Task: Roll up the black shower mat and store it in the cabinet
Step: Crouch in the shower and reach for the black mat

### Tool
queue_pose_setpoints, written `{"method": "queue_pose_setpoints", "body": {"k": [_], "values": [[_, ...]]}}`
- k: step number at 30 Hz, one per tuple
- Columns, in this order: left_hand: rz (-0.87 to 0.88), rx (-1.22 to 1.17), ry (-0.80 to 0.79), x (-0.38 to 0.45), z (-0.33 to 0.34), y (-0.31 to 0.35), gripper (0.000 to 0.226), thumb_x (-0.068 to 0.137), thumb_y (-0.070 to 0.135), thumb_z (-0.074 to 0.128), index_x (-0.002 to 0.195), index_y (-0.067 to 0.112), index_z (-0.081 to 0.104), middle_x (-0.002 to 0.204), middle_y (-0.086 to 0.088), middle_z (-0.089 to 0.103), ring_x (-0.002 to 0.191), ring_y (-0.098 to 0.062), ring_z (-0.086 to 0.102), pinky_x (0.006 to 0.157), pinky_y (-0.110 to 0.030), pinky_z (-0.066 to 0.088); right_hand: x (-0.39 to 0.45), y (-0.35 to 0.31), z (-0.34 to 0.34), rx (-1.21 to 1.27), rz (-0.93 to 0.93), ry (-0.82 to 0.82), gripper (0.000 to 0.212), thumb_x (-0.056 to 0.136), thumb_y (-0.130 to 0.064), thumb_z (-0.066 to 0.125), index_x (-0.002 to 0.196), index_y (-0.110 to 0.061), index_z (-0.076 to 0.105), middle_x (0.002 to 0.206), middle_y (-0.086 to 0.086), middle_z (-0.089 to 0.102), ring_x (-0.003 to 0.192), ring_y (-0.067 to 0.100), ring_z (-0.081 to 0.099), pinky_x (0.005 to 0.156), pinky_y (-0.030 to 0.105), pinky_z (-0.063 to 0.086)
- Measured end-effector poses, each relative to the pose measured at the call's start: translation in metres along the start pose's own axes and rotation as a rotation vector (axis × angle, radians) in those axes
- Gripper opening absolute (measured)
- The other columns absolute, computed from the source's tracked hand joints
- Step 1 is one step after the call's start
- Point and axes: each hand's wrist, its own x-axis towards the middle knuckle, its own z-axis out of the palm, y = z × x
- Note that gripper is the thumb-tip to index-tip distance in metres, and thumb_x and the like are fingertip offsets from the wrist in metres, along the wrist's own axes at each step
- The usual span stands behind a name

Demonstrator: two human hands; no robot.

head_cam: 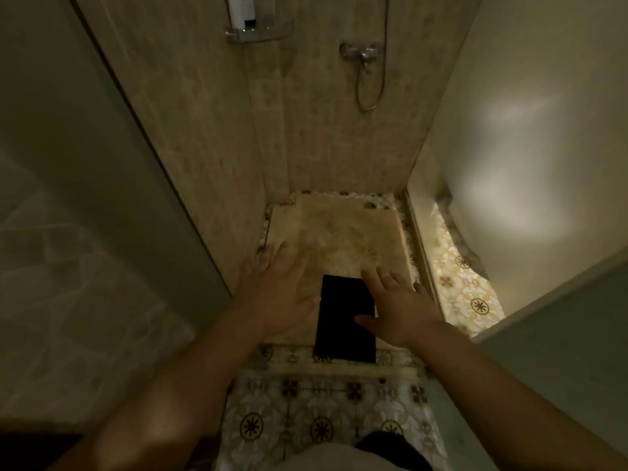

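The black shower mat [343, 321] lies flat on the beige stone floor of the shower stall, a dark rectangle whose near end hangs over the threshold. My left hand [278, 290] hovers just left of the mat, fingers spread and holding nothing. My right hand [397, 307] is stretched out over the mat's right edge, fingers apart, its thumb above the black surface. Whether either hand touches the mat I cannot tell. No cabinet is in view.
The stall is narrow, with tiled walls left and behind, a glass panel [530, 147] on the right. A shower mixer with a hose [365, 59] and a corner shelf [255, 30] hang on the back wall. Patterned floor tiles [323, 416] lie in front of the threshold.
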Motion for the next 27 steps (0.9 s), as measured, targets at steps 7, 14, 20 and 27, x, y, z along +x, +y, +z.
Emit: {"method": "queue_pose_setpoints", "body": {"k": [7,14,20,27], "values": [[-0.018,0.007,-0.017,0.030,0.024,-0.006,0.089,0.072,0.081,0.015,0.149,0.039,-0.003,0.162,0.001,-0.008,0.147,-0.022,-0.009,0.114,-0.054,-0.001,0.034,0.011,0.011,0.002,-0.041,-0.081,0.089,0.085,-0.067,0.046,0.152,-0.032,0.000,0.163,0.003,0.001,0.149,0.025,0.004,0.115,0.054,0.015],[-0.124,-0.014,-0.080,0.098,0.040,0.011,0.086,0.073,0.080,0.021,0.147,0.043,-0.005,0.162,0.003,-0.006,0.148,-0.027,-0.006,0.113,-0.059,0.009,0.103,0.064,0.017,0.013,-0.077,-0.131,0.088,0.086,-0.066,0.045,0.152,-0.032,-0.003,0.163,0.002,0.002,0.149,0.026,0.004,0.115,0.052,0.015],[-0.167,-0.002,-0.093,0.145,0.032,0.028,0.081,0.076,0.075,0.029,0.145,0.041,0.003,0.162,-0.005,0.005,0.148,-0.031,0.001,0.110,-0.065,0.015,0.155,0.109,0.017,-0.008,-0.109,-0.159,0.090,0.082,-0.069,0.046,0.151,-0.030,0.002,0.162,0.005,0.011,0.147,0.030,0.013,0.113,0.056,0.020],[-0.164,-0.010,-0.167,0.194,0.016,0.039,0.081,0.084,0.070,0.034,0.150,0.034,0.005,0.163,-0.004,-0.003,0.148,-0.030,-0.003,0.114,-0.063,0.009,0.202,0.131,0.000,0.006,-0.135,-0.164,0.088,0.083,-0.068,0.046,0.150,-0.029,0.005,0.161,0.005,0.014,0.146,0.030,0.016,0.112,0.055,0.022]]}}
